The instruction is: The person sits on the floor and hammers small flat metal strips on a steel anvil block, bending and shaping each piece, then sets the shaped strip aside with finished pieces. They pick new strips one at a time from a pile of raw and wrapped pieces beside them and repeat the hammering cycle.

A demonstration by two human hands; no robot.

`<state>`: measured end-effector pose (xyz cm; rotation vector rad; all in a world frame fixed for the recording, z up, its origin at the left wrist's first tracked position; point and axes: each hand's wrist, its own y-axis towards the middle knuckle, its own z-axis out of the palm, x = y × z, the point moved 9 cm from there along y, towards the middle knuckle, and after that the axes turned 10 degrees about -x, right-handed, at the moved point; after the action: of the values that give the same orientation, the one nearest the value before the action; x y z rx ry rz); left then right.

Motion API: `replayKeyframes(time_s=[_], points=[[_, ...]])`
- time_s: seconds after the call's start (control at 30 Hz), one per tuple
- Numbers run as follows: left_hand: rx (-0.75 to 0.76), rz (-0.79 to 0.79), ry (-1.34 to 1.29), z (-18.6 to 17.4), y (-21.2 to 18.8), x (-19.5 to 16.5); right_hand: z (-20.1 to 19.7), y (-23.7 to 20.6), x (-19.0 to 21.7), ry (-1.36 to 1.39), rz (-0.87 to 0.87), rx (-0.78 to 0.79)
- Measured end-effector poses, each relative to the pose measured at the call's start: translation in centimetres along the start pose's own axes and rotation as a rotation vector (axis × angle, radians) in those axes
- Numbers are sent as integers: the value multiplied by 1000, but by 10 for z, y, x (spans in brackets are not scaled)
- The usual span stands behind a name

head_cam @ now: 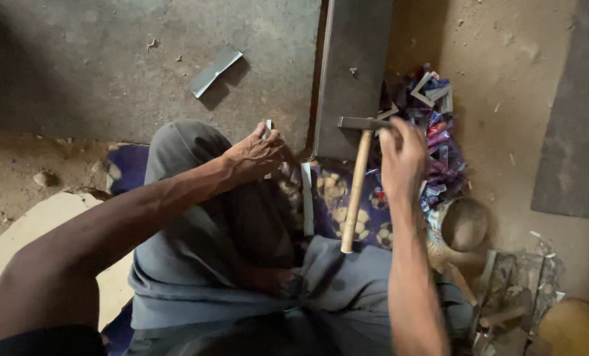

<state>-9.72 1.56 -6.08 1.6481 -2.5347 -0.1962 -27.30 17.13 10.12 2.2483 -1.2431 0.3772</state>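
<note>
My left hand is raised over my grey-clad knee and pinches a small pale metal piece between its fingertips. My right hand reaches forward, its fingers curled at the right end of the hammer's metal head, right by a heap of small metal angle pieces with blue and red wrapping. The hammer has a pale wooden handle that runs back toward my lap. Blur hides whether the fingers grip the hammer head or a piece from the heap.
A flat metal strip lies on the patterned cloth between my legs. A bent metal strip lies on the concrete floor ahead. A dark upright slab stands beyond the hammer. A round bowl and metal scraps sit at right.
</note>
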Motion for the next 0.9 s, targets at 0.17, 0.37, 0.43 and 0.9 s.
replayKeyframes(time_s=[0.17, 0.37, 0.43, 0.9], points=[[-66, -131, -309, -5, -1, 18, 67, 72, 56, -44, -390, 83], [-105, -509, -868, -38, 3, 60, 102, 97, 56, 74, -423, 99], [-246, -564, -911, -50, 3, 75, 106, 99, 51, 59, -408, 91], [-419, -587, -850, -59, -3, 88, 99, 91, 55, 15, -266, 149]])
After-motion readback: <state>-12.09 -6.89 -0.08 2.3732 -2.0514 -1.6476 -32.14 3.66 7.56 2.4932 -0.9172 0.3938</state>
